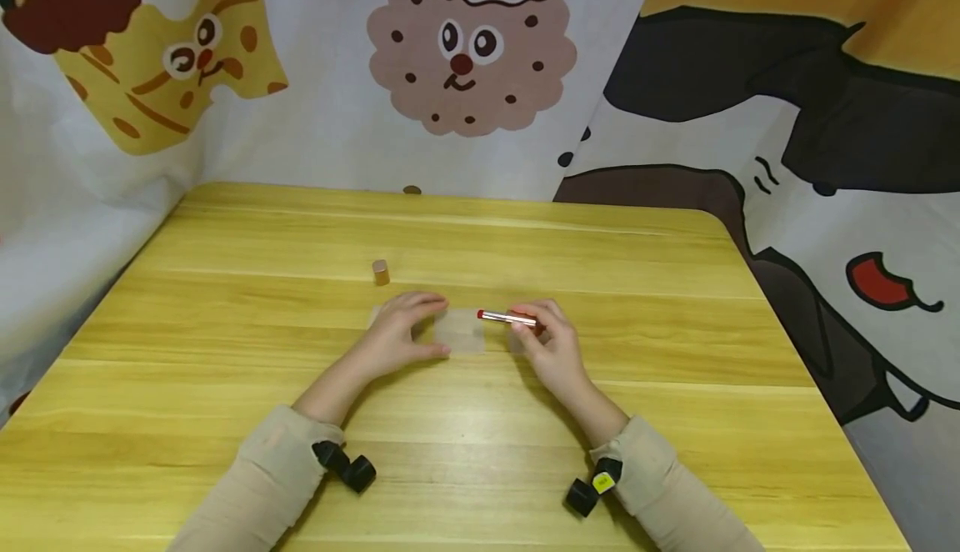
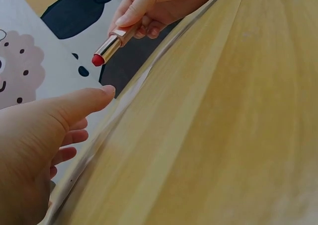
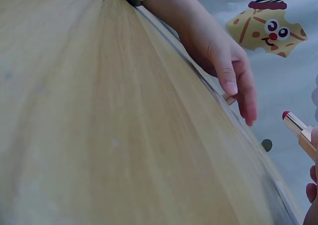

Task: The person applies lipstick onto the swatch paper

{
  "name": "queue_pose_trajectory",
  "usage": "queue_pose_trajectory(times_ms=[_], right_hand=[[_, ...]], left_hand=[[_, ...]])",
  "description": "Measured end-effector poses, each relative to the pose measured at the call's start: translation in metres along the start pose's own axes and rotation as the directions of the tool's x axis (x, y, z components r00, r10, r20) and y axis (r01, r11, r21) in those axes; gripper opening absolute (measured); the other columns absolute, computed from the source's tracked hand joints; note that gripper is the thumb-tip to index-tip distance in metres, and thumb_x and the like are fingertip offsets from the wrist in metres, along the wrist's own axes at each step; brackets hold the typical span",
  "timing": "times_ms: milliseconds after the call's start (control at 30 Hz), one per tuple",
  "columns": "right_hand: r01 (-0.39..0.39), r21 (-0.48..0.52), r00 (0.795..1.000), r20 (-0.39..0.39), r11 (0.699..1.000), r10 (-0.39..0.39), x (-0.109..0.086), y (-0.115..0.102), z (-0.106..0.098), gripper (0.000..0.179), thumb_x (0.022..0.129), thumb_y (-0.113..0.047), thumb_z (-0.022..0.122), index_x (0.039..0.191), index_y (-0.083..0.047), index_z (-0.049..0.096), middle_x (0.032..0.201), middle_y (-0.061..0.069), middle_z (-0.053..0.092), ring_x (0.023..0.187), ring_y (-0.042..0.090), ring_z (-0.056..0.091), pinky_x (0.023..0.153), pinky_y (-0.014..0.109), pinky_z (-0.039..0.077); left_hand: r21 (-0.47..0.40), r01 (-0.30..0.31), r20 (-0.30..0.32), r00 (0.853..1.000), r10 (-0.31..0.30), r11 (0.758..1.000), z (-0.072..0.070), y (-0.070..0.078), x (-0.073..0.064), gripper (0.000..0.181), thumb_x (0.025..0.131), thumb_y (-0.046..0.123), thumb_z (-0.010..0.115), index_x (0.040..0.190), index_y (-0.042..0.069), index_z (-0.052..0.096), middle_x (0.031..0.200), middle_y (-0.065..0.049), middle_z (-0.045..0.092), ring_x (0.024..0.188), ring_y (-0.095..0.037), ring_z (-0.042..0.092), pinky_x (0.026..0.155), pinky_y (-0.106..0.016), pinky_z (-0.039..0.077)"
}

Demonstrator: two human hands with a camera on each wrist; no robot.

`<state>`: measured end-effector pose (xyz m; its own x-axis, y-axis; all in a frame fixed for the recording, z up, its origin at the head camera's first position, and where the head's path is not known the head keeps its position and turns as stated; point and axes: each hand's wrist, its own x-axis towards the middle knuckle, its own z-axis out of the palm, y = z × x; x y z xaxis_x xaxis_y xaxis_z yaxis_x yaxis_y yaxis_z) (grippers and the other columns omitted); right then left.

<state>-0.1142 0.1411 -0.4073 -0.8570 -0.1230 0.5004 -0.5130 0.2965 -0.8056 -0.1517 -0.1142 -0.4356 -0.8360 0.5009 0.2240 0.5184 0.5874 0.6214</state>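
An uncapped lipstick [image 1: 507,318] with a red tip and a metallic tube is pinched between the thumb and fingers of my right hand [image 1: 553,350], its tip pointing left. In the left wrist view the same lipstick [image 2: 110,47] is tilted, red end down. My left hand [image 1: 393,331] is at the left, thumb and fingers spread apart with nothing between them. Between the hands a pale, see-through strip [image 1: 461,332] lies flat on the table, partly hidden by both hands. Behind my left hand stands the small copper-coloured lipstick cap [image 1: 381,273].
The wood-grain table [image 1: 465,435] has rounded far corners. A white cloth with cartoon food and animal prints [image 1: 315,118] hangs behind it. Each sleeve cuff bears a black wrist camera, on the left [image 1: 345,466] and on the right [image 1: 592,488].
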Motion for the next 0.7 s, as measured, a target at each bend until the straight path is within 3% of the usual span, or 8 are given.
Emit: queue_pose_trajectory(times_ms=[367, 700], right_hand=[[-0.004, -0.023, 1.0, 0.014, 1.0, 0.004, -0.001, -0.0003, -0.0005, 0.018, 0.083, 0.011, 0.067, 0.101, 0.01, 0.067, 0.095, 0.023, 0.058, 0.072, 0.017, 0.045, 0.058, 0.022, 0.04], [-0.01, -0.035, 1.0, 0.023, 0.999, 0.011, 0.0008, -0.0038, 0.0, 0.019, 0.083, 0.012, 0.066, 0.102, 0.012, 0.066, 0.095, 0.024, 0.058, 0.071, 0.016, 0.044, 0.058, 0.022, 0.039]], left_hand=[[0.064, 0.001, 0.036, 0.999, -0.003, 0.998, 0.0005, 0.0011, -0.0019, 0.069, 0.079, 0.036, 0.079, 0.133, 0.001, 0.055, 0.14, -0.012, 0.048, 0.131, -0.033, 0.038, 0.109, -0.053, 0.021], [0.069, 0.009, 0.056, 0.998, -0.013, 0.998, -0.0021, 0.0022, -0.0027, 0.064, 0.083, 0.033, 0.075, 0.133, 0.0, 0.054, 0.142, -0.012, 0.046, 0.132, -0.032, 0.036, 0.109, -0.051, 0.02]])
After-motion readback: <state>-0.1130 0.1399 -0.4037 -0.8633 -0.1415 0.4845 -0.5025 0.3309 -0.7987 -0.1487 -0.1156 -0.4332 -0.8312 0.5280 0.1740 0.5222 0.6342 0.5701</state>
